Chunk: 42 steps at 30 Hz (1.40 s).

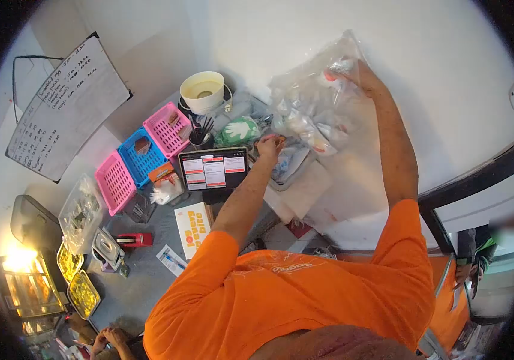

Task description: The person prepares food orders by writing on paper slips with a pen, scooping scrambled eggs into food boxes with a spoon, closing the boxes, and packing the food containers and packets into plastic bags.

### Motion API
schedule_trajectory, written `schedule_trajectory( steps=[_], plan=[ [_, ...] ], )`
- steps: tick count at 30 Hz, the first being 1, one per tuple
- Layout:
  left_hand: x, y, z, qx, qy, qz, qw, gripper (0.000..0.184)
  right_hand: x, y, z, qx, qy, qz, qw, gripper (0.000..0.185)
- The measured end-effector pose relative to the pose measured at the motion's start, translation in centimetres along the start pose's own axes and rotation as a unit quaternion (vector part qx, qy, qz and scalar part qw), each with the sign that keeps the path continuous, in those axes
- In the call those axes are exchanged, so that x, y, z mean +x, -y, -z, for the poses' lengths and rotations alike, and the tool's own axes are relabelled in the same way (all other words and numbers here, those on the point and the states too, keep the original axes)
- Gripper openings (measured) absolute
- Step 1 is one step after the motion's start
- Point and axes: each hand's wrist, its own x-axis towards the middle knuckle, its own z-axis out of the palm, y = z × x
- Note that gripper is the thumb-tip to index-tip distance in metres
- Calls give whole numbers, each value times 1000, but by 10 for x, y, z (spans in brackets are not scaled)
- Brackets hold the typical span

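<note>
My right hand (362, 77) is raised high against the white wall, its fingers closed at the top of a large clear plastic bag (311, 96). Small white and silvery packets (323, 132) with red parts show through the plastic. Lower and to the left, my left hand (267, 148) has its fingers bent together over a small brown-orange thing, too small to name. That hand is just behind the tablet (213, 170), above a grey tray (293, 165) of plastic-wrapped items. A green pack with a white glove print (239, 130) lies beside it.
Pink (116, 182) and blue baskets (143, 157) line the wall near a cream round container (201, 92). A printed white box (192, 230), red tape dispenser (135, 240) and trays of yellow food (83, 294) are on the grey counter. Other people's hands (111, 339) show at lower left.
</note>
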Motion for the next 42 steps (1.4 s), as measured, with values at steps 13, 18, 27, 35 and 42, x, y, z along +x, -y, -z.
schedule_trajectory(
  steps=[13,18,27,35,42],
  plan=[
    [-179,-156,-128,207,106,-394,889,36,-34,22,-10,114,-391,144,902,34],
    [-249,-212,-112,311,166,-376,857,36,-59,66,-75,-237,-632,331,659,30],
    [-349,-315,16,404,224,-294,837,40,-137,194,-133,-384,-418,-170,805,40],
    [-470,-365,117,142,254,-374,880,94,-178,284,-393,446,-38,200,871,47],
    [-560,-393,330,121,-289,-538,782,72,-221,324,-492,303,147,323,884,120]
  ],
)
